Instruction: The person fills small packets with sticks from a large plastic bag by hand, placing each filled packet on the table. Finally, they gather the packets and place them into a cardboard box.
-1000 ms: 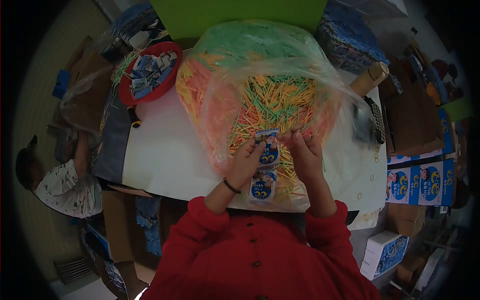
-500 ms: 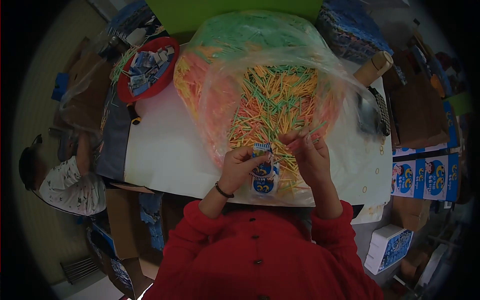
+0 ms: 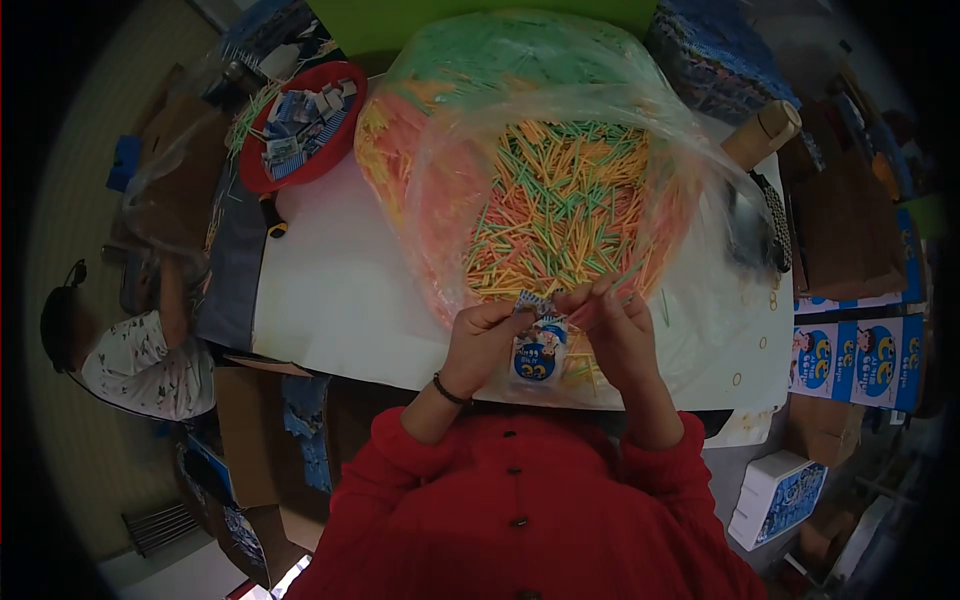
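Note:
My left hand [image 3: 482, 345] pinches the upper part of a small blue-and-white printed packet [image 3: 537, 355] between thumb and fingers. My right hand [image 3: 622, 338] is closed on a few thin coloured sticks, pink and green; a green stick [image 3: 628, 274] pokes out above the fingers. The right fingertips are at the packet's top edge, and the hands hide whether the sticks enter it. Just beyond both hands, a large clear plastic bag [image 3: 520, 50] lies open on the white table [image 3: 310, 300], full of loose green, orange and pink sticks [image 3: 570, 205].
A red bowl [image 3: 358, 120] of small packets stands at the back left, with a black-and-yellow handle [image 3: 273, 218] near it. A tan cylinder [image 3: 765, 135] lies at the back right. Printed boxes [image 3: 855, 360] are stacked at right. Another person [image 3: 150, 365] is at left.
My right hand has come slightly nearer the packet, with its fingers now at the packet's top. The packet's upper part is now more covered by my fingers. The camera view has shifted slightly.

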Tool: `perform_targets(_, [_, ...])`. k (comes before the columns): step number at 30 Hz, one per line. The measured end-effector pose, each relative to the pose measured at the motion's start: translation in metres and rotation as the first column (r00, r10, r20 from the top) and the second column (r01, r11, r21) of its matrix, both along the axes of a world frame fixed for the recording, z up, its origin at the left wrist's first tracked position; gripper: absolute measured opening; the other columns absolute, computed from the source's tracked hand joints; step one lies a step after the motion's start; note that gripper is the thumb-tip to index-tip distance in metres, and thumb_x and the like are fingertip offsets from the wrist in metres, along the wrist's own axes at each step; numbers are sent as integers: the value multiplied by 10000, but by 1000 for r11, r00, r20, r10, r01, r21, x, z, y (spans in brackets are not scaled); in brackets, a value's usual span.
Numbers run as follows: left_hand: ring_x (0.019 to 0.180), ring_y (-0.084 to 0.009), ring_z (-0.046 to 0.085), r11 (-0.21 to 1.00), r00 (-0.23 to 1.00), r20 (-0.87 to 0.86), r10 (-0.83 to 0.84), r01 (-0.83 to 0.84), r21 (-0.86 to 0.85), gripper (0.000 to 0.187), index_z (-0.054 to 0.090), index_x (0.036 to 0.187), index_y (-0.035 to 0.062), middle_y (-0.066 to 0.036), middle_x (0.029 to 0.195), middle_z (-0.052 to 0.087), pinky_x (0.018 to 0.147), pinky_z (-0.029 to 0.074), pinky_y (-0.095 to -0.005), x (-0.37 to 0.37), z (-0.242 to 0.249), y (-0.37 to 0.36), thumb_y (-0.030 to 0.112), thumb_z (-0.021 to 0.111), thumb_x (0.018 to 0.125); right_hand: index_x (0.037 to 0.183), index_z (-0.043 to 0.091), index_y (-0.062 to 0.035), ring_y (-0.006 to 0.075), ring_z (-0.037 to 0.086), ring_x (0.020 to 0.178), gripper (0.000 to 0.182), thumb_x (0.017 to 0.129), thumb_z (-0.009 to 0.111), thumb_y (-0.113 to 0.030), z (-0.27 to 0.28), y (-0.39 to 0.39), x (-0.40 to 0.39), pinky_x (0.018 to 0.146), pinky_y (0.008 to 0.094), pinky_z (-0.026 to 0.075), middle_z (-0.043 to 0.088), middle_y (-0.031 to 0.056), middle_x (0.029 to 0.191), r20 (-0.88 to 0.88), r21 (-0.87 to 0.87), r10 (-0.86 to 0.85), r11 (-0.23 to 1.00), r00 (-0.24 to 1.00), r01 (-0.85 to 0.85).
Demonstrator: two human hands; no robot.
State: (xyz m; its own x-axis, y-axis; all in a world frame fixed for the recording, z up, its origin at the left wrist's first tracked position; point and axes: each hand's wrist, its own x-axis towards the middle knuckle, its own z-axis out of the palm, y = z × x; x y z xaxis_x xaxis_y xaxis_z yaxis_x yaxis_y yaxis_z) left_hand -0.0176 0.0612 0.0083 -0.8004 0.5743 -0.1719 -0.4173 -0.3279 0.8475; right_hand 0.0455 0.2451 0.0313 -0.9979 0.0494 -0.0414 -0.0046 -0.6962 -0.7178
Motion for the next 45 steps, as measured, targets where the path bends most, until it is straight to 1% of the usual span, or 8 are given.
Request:
perform_targets(5, [782, -55, 623, 973, 943, -332, -34, -45, -227, 156, 694, 1013, -23, -26, 870, 700, 686, 510, -208, -4, -2, -2, 22, 643, 873, 1048, 513, -88, 296, 434, 1298, 177, 1010, 441, -245, 22, 6, -6, 1080, 455, 310, 640, 129, 1117, -253, 28, -129, 990, 959, 141])
perform_targets(14, [797, -42, 614, 969, 924, -349, -154, 71, -238, 201, 684, 1070, -5, -22, 892, 704, 692, 495, -197, -4, -1, -3, 25, 640, 876, 1002, 531, -77, 290, 256, 1405, 185, 1013, 423, -228, 31, -3, -25, 1098, 458, 269, 640, 121, 1120, -355, 540, 112, 835, 928, 106])
perform_targets(17, [810, -44, 615, 972, 937, -303, -174, 113, -207, 209, 683, 1081, 4, -25, 906, 705, 709, 495, -200, -5, -1, -8, 31, 640, 878, 1000, 525, -75, 295, 264, 1402, 194, 1012, 424, -240, 24, 0, -22, 1086, 456, 294, 640, 110, 1117, -167, 326, 169, 939, 971, -108])
perform_targets(20, [814, -49, 617, 953, 903, -366, -227, 128, -276, 208, 682, 1083, 4, -25, 910, 705, 715, 496, -205, -9, -3, -14, 32, 633, 883, 981, 520, -120, 287, 314, 1375, 185, 1010, 433, -280, 20, 6, -20, 1060, 461, 341, 644, 116, 1099, -190, 286, 78, 958, 979, -21])
perform_targets(33, [841, -59, 616, 937, 864, -397, -311, 208, -280, 224, 667, 1108, -1, -39, 927, 703, 734, 492, -214, -13, 2, -17, 46, 611, 897, 995, 499, -95, 303, 300, 1384, 173, 1014, 424, -250, 14, -3, -16, 1031, 444, 371, 616, 150, 1170, -230, 327, 207, 937, 951, -125])
perform_targets(39, [864, -63, 615, 958, 894, -369, -254, 181, -222, 227, 659, 1120, -1, -46, 963, 698, 755, 488, -216, -9, -3, -2, 57, 583, 915, 1019, 496, -77, 283, 510, 1227, 216, 1022, 395, -268, 3, -4, -21, 839, 358, 515, 612, 166, 1185, -236, 562, 59, 822, 970, 87])
perform_targets(41, [883, -72, 619, 947, 890, -358, -282, 197, -255, 220, 661, 1113, -1, -51, 987, 696, 772, 484, -217, -13, -6, 2, 56, 573, 919, 1037, 518, -58, 259, 532, 1196, 246, 1027, 387, -265, 16, 0, -21, 950, 374, 463, 627, 145, 1153, 95, 150, -131, 982, 987, 115])
perform_targets(45, [889, -80, 622, 962, 869, -421, -258, 191, -195, 213, 663, 1104, -2, -43, 980, 694, 776, 482, -220, -15, 1, 6, 54, 567, 923, 1027, 524, -59, 260, 522, 1205, 247, 1026, 394, -269, 24, 3, -21, 993, 400, 424, 636, 130, 1144, 67, 83, -120, 990, 991, 114])
